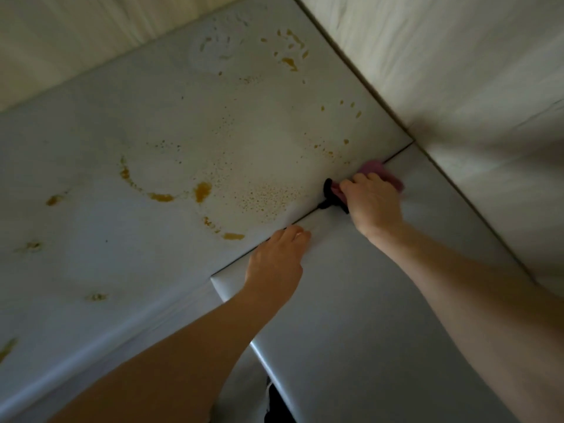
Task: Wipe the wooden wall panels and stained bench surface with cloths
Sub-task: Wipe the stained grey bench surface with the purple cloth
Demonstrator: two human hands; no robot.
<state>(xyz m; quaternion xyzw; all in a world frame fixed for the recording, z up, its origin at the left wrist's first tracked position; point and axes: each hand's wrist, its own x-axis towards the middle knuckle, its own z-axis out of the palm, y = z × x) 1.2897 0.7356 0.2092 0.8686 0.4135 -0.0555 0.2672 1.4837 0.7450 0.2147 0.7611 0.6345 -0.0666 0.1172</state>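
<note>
While the right hand [374, 203] sits on the seam [305, 218] between the two table sections, its fingers curl round a pink cloth [381, 175] with a black cloth [331, 196] bunched at its left edge; both are pressed to the surface near the wall corner. Frame is blurred there, so I can't tell if the black piece is a second cloth or trim of the pink one.

Left hand [276, 264] is lower on the same seam, fingers bent, fingertips pressing the table [122, 117] at the gap, holding nothing. Looks like a brace, not a wipe.

Key relation: the stains [203, 190] lie up and to the left of both hands, on the far section across the seam. Nearest patch is the fine speckle [268, 196] just left of the cloths, touching range for the right hand. The orange ring and blobs run further left, well apart from the cloth, closer to the left hand's side. Seam axis runs diagonally, lower left to upper right, ending at the wall panels [457, 71].

Judgement: next stroke goes leftward off the seam; the right hand is nearer and already loaded. Stains untouched so far.
</note>
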